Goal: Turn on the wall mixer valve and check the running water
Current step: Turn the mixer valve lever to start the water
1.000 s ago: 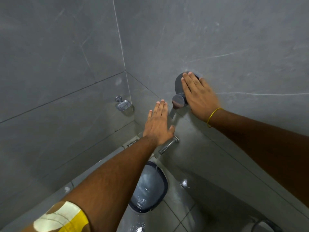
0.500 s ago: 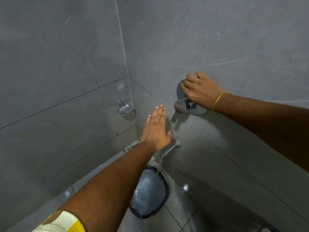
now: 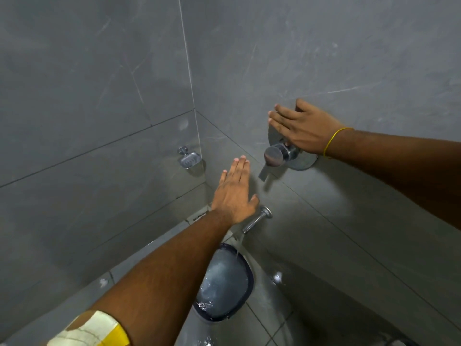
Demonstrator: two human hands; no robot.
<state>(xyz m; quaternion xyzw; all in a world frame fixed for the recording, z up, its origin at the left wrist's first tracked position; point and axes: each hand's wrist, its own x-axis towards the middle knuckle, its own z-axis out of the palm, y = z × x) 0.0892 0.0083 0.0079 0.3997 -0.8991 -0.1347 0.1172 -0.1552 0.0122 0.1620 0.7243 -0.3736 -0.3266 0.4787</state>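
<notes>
**Water runs from the spout while both hands hover open at the wall**

The right hand [image 3: 303,129] lies flat and released against the grey stone-look wall tile [image 3: 324,46], fingers spread and pointing left, a thin yellow band [image 3: 334,141] round its wrist. Directly beneath its palm sits the round chrome wall mixer valve [image 3: 282,152], its cylindrical knob facing outward and its flat lever hanging down just below the hand's lower edge. The heel of the hand touches or nearly touches the valve body; which one cannot be told.

The left hand [image 3: 234,196] is below and to the left of the right, also open, fingers together and stretched toward the wall, grasping nothing. Just right of its thumb a slim chrome spout [image 3: 255,221] juts from the wall, and a thin stream of water [image 3: 239,247] falls from its tip. Under the left wrist the stream lands in a dark-blue plastic bucket [image 3: 245,303] holding water. Beyond the left hand's fingertips, in the corner, hangs a small chrome soap dish [image 3: 190,159].
</notes>
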